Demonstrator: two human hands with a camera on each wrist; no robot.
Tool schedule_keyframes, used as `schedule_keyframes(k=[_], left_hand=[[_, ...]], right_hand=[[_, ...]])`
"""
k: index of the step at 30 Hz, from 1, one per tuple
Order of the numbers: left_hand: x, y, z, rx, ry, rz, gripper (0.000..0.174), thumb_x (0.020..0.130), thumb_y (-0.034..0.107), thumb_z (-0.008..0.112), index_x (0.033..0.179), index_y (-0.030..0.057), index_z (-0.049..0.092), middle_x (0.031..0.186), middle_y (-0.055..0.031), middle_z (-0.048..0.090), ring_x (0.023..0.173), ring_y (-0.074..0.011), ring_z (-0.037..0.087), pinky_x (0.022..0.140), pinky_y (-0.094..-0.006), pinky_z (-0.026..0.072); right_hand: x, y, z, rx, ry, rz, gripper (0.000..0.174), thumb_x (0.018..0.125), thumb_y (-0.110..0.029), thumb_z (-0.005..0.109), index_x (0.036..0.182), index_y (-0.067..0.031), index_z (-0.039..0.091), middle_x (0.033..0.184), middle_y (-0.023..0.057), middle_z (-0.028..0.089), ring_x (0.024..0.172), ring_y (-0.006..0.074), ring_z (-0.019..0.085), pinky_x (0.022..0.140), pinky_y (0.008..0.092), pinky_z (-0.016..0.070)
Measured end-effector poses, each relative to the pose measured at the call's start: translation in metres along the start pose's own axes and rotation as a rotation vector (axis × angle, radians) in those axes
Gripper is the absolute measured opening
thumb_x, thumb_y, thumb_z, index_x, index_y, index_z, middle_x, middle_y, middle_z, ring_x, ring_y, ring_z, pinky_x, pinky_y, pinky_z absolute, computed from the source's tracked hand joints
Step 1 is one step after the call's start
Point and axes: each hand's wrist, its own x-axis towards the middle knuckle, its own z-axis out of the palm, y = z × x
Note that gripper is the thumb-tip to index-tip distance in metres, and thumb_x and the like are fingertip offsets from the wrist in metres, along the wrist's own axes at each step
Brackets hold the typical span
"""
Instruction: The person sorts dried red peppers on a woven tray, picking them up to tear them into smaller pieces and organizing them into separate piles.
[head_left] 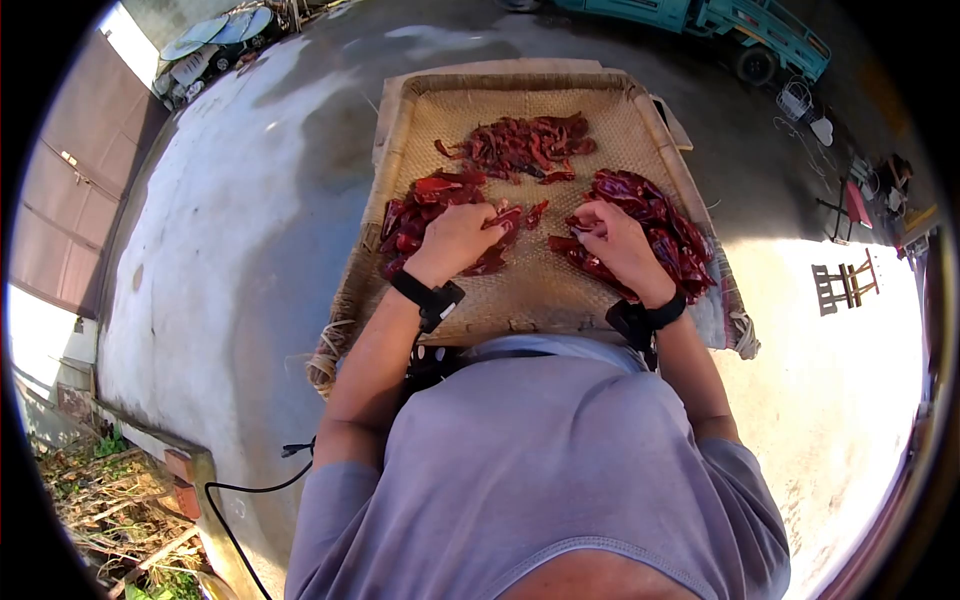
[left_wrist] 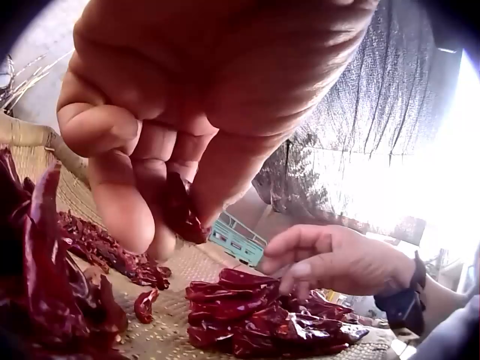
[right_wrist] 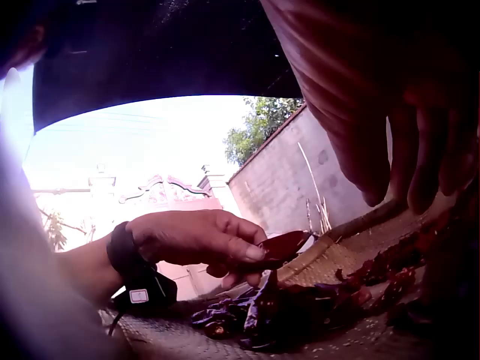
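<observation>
My left hand [head_left: 460, 242] pinches a dark red dried chili pepper [left_wrist: 182, 211] between thumb and fingers, over the left pile of dried chilies [head_left: 405, 225]. In the right wrist view that chili [right_wrist: 283, 247] sticks out past the fingertips. My right hand [head_left: 618, 245] is at the near-left side of the right chili pile [head_left: 685, 240]. Seen from the left wrist, its fingers [left_wrist: 300, 238] are loosely bent above the whole, glossy chilies, with nothing visible in them. Both piles lie on a shallow woven tray [head_left: 500, 310].
A third heap of smaller, shrivelled chili pieces [head_left: 530, 142] lies toward the tray's far end. One loose piece [head_left: 537, 213] sits between the piles. Raised rims edge the tray. Beyond it are a teal cart [head_left: 690, 15] and a small wooden stool [head_left: 845, 285] on the concrete.
</observation>
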Motion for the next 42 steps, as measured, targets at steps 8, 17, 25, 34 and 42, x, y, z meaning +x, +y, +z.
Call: schedule_keyframes(k=[8, 17, 25, 34, 42], left_hand=[[-0.006, -0.009, -0.007, 0.073, 0.187, -0.101, 0.031, 0.088, 0.020, 0.070, 0.113, 0.0016, 0.064, 0.110, -0.0175, 0.061, 0.104, -0.0341, 0.063, 0.086, -0.0436, 0.0507], [0.001, 0.032, 0.027, -0.330, -0.267, 0.261, 0.038, 0.091, 0.020, 0.069, 0.124, 0.0019, 0.061, 0.116, -0.0183, 0.062, 0.111, -0.0281, 0.064, 0.094, -0.0371, 0.0506], [0.000, 0.053, 0.027, -0.431, -0.203, 0.193, 0.032, 0.093, 0.021, 0.067, 0.117, -0.0006, 0.064, 0.105, -0.0169, 0.072, 0.095, -0.0236, 0.069, 0.085, -0.0350, 0.0530], [-0.015, -0.026, -0.034, 0.150, 0.009, -0.151, 0.026, 0.082, 0.021, 0.071, 0.105, 0.0089, 0.069, 0.105, -0.0152, 0.070, 0.103, -0.0356, 0.062, 0.092, -0.0442, 0.0496], [-0.010, -0.014, -0.008, -0.106, -0.068, 0.072, 0.031, 0.085, 0.019, 0.070, 0.110, 0.0024, 0.066, 0.106, -0.0167, 0.066, 0.100, -0.0317, 0.064, 0.086, -0.0407, 0.0505]], right_hand=[[-0.043, 0.007, -0.018, -0.652, -0.040, -0.113, 0.035, 0.071, -0.020, 0.078, 0.102, -0.0104, 0.066, 0.099, 0.0100, 0.060, 0.098, 0.0316, 0.060, 0.080, 0.0448, 0.0508], [-0.040, 0.002, -0.018, -0.502, -0.056, 0.034, 0.037, 0.072, -0.013, 0.075, 0.107, -0.0082, 0.063, 0.098, 0.0105, 0.062, 0.097, 0.0325, 0.061, 0.080, 0.0449, 0.0501], [-0.025, -0.034, -0.008, 0.156, -0.169, 0.124, 0.034, 0.083, -0.017, 0.074, 0.111, -0.0028, 0.060, 0.101, 0.0117, 0.063, 0.093, 0.0252, 0.064, 0.083, 0.0349, 0.0516], [-0.034, 0.013, -0.004, -0.642, -0.136, -0.042, 0.038, 0.076, -0.019, 0.075, 0.112, -0.0091, 0.066, 0.104, 0.0101, 0.064, 0.104, 0.0311, 0.058, 0.086, 0.0427, 0.0503], [-0.026, 0.035, 0.008, -0.826, -0.204, -0.124, 0.037, 0.074, -0.019, 0.070, 0.109, -0.0097, 0.065, 0.093, 0.0100, 0.067, 0.096, 0.0319, 0.061, 0.080, 0.0455, 0.0518]])
